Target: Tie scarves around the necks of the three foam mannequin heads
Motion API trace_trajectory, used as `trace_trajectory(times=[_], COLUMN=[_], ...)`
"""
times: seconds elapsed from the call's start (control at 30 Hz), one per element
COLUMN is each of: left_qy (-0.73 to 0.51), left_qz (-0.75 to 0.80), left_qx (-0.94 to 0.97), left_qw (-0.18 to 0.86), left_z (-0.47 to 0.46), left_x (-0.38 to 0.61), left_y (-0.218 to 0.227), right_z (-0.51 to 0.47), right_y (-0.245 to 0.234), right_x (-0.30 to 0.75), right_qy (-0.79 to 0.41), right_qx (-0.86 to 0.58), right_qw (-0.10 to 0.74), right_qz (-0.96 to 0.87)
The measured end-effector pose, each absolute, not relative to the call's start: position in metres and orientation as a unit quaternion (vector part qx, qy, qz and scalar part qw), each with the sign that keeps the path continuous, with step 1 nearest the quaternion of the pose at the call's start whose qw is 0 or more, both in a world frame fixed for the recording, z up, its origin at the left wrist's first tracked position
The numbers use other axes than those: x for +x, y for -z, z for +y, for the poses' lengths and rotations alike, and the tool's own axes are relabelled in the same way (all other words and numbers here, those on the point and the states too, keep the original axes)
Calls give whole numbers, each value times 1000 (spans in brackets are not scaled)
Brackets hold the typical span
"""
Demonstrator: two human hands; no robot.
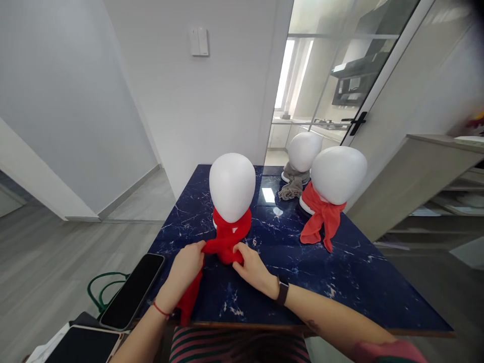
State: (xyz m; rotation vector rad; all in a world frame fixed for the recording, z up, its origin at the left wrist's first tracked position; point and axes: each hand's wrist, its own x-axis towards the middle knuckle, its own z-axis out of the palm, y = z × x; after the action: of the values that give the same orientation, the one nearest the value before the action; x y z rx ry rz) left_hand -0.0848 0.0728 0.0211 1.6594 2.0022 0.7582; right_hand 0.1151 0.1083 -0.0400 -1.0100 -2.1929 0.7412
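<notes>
A white foam mannequin head (232, 186) stands on the dark blue marble table (340, 282) with a red scarf (227, 239) wound round its neck. My left hand (187, 267) pinches one end of that scarf at the left, and the tail hangs down past the table's front edge. My right hand (252, 268) is closed on the scarf's knot from the right. Both hands sit just in front of the head's base.
A second white head with a red scarf (335, 176) stands at the right, and a third with a grey scarf (302, 151) behind it. A black phone (132, 291) lies at the table's left edge. A tablet (85, 345) and green handles (104, 287) sit below left.
</notes>
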Motion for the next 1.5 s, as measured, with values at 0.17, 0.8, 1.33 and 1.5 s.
trace_trajectory(times=[0.17,0.8,1.33,1.5], left_qy=[-439,-522,-514,-475], left_qz=[563,451,414,417], left_qx=[466,145,191,133], left_qw=[523,709,727,763], left_z=[98,135,131,136], left_x=[-74,-40,-41,-42], left_y=[6,2,12,11], right_z=[109,143,174,181], right_y=[36,15,35,43], right_x=[114,108,117,114], right_qy=[-344,-251,-323,-406], right_qx=[-289,-383,-491,-428], right_qw=[391,403,299,358], right_qz=[-804,-792,-752,-724])
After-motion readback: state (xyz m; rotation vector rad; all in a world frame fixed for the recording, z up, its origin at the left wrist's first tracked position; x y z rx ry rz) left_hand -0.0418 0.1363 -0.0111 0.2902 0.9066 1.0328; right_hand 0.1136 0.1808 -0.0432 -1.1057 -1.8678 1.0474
